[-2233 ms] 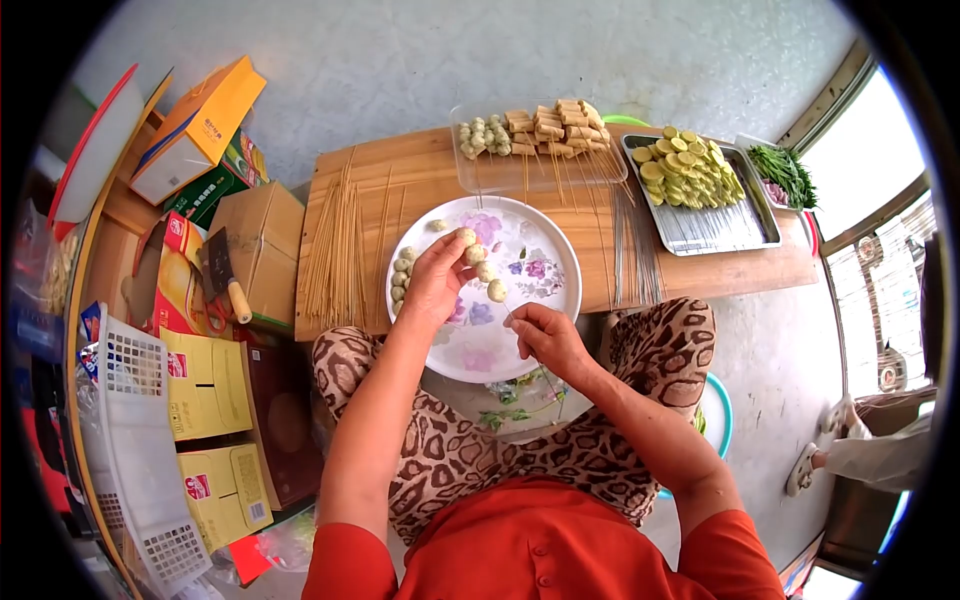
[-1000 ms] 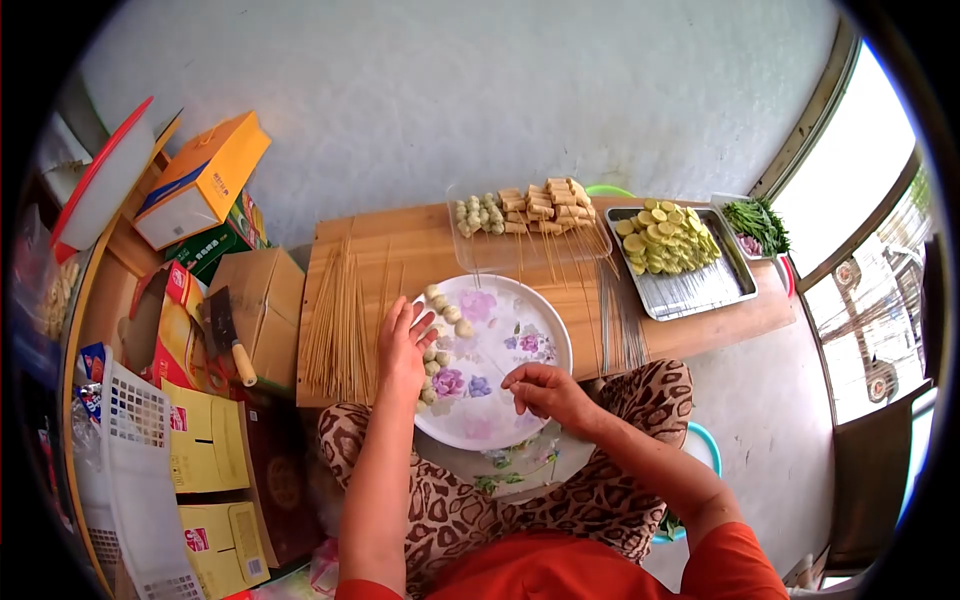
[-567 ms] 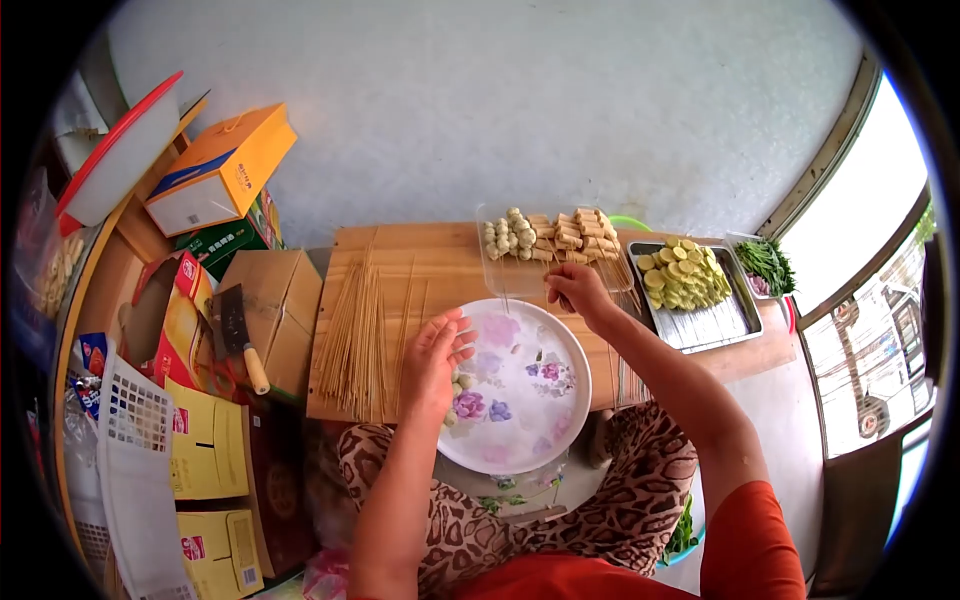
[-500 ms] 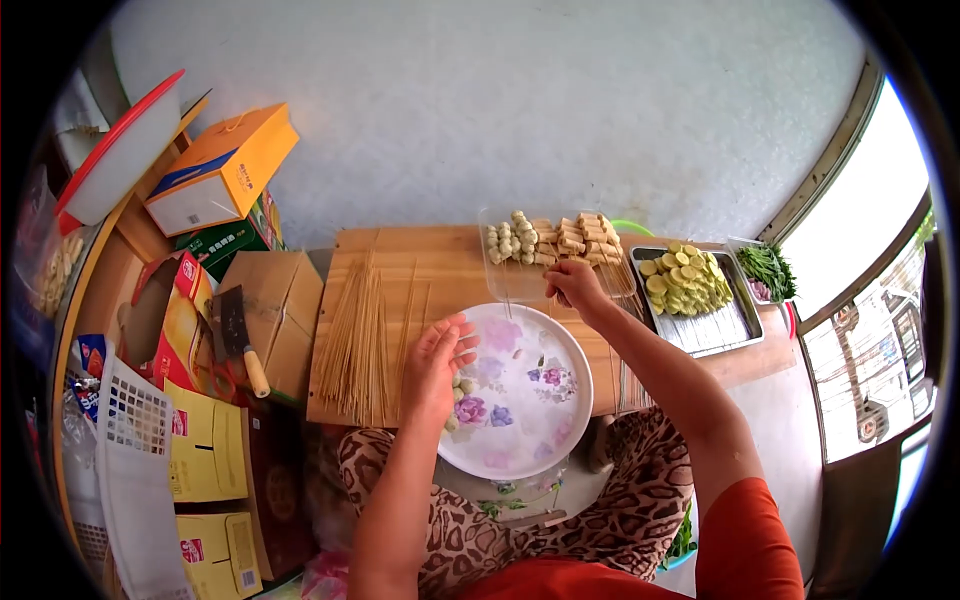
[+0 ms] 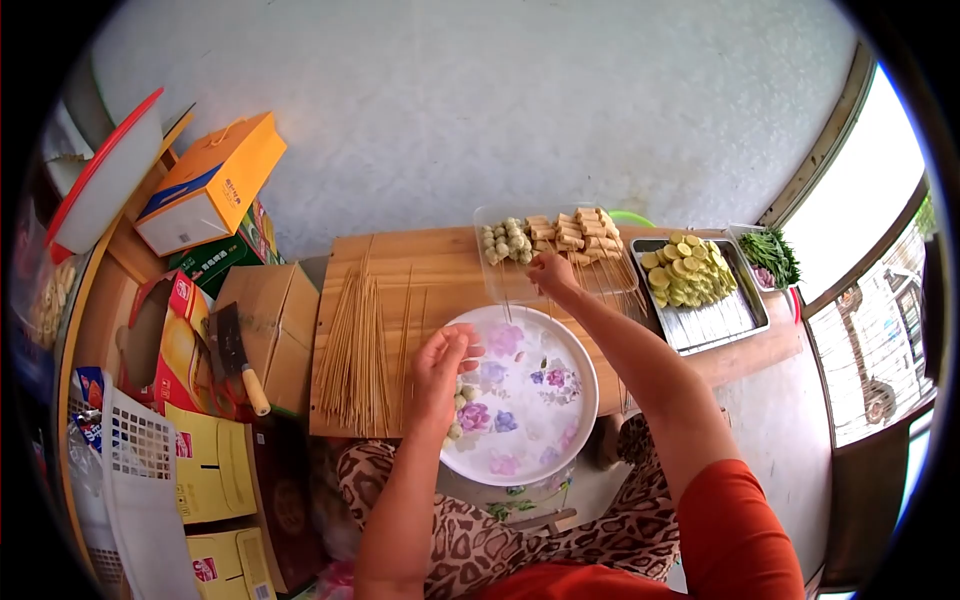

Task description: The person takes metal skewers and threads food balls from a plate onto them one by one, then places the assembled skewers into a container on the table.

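Note:
My left hand hovers over the left edge of the round floral tray, fingers apart and slightly curled, with nothing visible in it. Small pale green balls lie on the tray beside that wrist. My right hand is closed at the near edge of a clear container, close to skewered green balls and skewered tan rolls. What its fingers hold, if anything, is too small to make out. Bare wooden skewers lie on the left of the wooden board.
On the right stand a metal tray with skewered yellow-green slices and a tub of green leaves. At left, a cleaver rests by a cardboard box, near a white basket and yellow boxes.
My right hand has moved left and slightly up, nearer the skewered green balls. My left hand remains over the tray's left edge. The view has shifted slightly.

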Tool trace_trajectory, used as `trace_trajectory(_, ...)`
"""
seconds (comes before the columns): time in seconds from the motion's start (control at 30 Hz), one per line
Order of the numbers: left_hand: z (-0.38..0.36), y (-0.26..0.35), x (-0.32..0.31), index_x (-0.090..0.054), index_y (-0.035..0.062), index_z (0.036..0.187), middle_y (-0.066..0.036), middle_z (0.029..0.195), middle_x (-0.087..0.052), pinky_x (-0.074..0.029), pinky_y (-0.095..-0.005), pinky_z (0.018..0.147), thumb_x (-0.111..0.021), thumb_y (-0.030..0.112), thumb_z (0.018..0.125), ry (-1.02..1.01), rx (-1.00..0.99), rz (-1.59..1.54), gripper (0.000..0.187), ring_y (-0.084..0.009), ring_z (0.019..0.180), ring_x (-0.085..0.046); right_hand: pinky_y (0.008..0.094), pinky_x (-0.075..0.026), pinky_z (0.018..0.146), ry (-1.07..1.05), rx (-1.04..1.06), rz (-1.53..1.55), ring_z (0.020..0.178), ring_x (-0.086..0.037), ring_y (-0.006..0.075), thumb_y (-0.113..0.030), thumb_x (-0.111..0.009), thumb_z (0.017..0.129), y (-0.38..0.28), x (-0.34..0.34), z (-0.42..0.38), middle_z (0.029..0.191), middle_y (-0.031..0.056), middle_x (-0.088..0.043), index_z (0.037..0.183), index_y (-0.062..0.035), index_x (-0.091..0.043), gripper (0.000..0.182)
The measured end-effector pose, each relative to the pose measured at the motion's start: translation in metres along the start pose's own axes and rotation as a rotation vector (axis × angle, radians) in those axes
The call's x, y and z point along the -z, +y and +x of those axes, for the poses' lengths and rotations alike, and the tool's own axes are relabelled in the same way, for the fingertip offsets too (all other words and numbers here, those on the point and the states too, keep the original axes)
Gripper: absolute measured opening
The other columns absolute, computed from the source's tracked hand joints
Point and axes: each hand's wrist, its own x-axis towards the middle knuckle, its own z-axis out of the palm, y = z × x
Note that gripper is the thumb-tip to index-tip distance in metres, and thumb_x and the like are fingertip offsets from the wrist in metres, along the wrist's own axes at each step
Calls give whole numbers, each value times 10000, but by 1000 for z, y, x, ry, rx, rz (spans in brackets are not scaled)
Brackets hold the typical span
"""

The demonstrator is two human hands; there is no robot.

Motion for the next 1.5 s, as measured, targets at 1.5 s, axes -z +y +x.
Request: trace_trajectory(1.5, -9, -28, -14, -577, 33, 1088, -46, 954, -617, -473, -235, 702, -510, 195, 939, -108, 67, 196, 230, -111, 800, -602, 292, -490, 449, -45, -393, -178, 462, -605, 151, -116, -545, 778, 169, 107, -176, 599, 95, -649, 743, 28, -620, 167)
